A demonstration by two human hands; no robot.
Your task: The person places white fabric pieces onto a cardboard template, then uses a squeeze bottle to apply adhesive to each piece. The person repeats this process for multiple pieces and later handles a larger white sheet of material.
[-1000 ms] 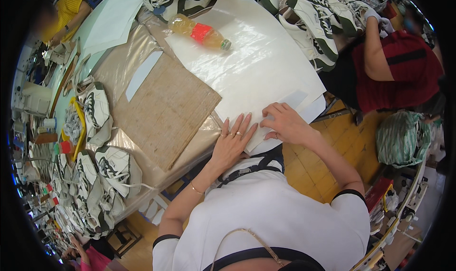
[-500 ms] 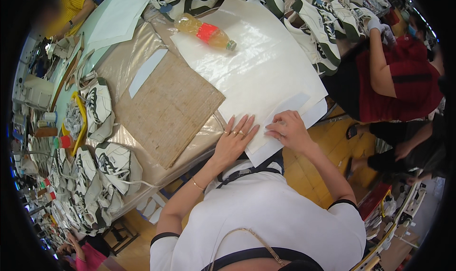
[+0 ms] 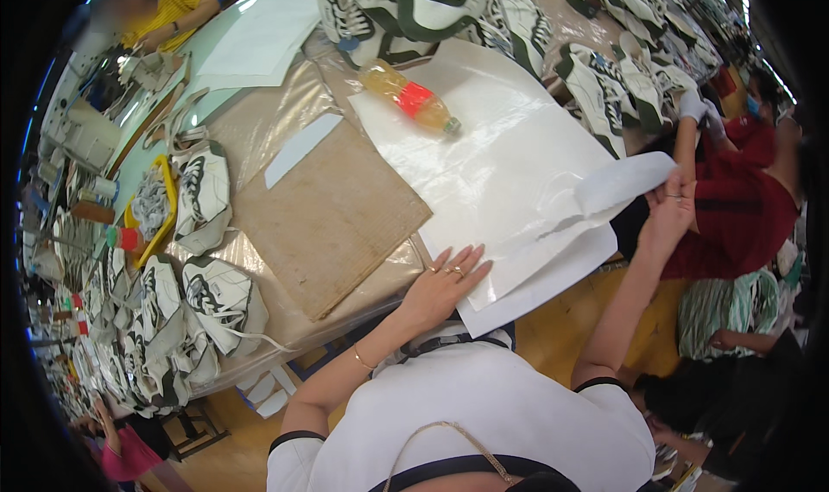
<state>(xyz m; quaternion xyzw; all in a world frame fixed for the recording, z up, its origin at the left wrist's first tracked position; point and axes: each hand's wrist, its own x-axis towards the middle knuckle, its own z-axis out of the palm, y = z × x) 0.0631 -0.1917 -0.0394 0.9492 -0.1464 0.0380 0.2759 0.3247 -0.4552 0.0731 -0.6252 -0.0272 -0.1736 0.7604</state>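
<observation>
My left hand [image 3: 447, 287] lies flat near the front edge of a large glossy white sheet [image 3: 484, 138], fingers stretched out over it. Off to the right, my right hand [image 3: 668, 214] pinches the far end of a long, pale, insole-shaped piece [image 3: 623, 181]. That piece is lifted and bent upward, its near end still at the sheet beside an uneven line. Another white layer [image 3: 553, 272] shows under the sheet's front edge. Left of the sheet is a brown board [image 3: 328, 216] with a similar pale piece [image 3: 302, 149] at its far edge.
A bottle with a red label [image 3: 410, 97] lies on the sheet. White and green sneakers [image 3: 440, 4] stand behind it; more sneakers [image 3: 223, 302] sit at the left beside a yellow basket [image 3: 155, 203]. A person in red [image 3: 734, 207] works close to my right arm.
My right hand has swung right and up from near my left hand, lifting the pale piece off the sheet. My left hand stays on the sheet. The view has shifted slightly.
</observation>
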